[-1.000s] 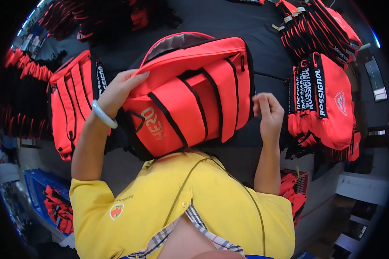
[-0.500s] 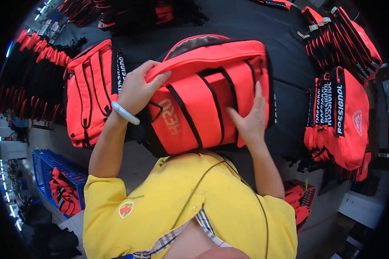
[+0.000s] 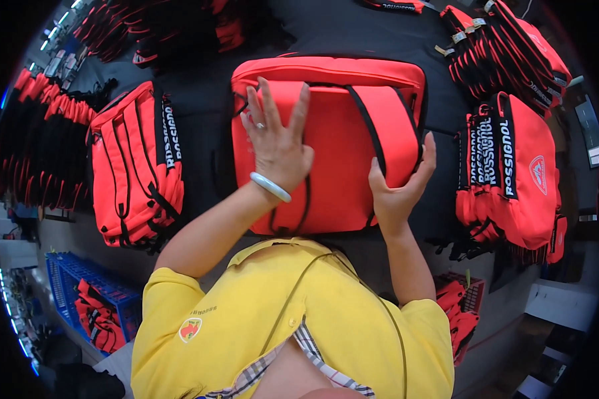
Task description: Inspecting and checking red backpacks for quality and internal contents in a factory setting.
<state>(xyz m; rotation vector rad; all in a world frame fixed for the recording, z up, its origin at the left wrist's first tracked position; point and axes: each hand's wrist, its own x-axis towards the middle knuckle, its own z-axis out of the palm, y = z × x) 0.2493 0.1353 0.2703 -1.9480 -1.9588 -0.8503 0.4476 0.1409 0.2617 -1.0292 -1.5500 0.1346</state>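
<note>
**Both hands on red backpack, flat on dark table**

Nearest the camera: the person's yellow shirt fills the lower centre; both forearms rise from it toward the table.

Left hand: palm down on the red backpack, fingers spread wide and flat across its upper left face. A pale bangle sits at the wrist and a ring shows on one finger. Right hand: at the backpack's right lower edge, thumb up along the side, fingers curled round the edge; how much they hold cannot be told, as they go behind the fabric.

The backpack lies flat on the dark table, directly ahead of the person, black straps running down its face.

Surroundings: a stack of like red bags just to the left, another red stack to the right, and a fanned row of red-and-black bags far right. A blue crate with red items stands low left, below table level.

Versus half a second ago: the backpack was tilted up toward the person, the left hand gripping its top corner; now it lies flat, and the left hand presses on top.
</note>
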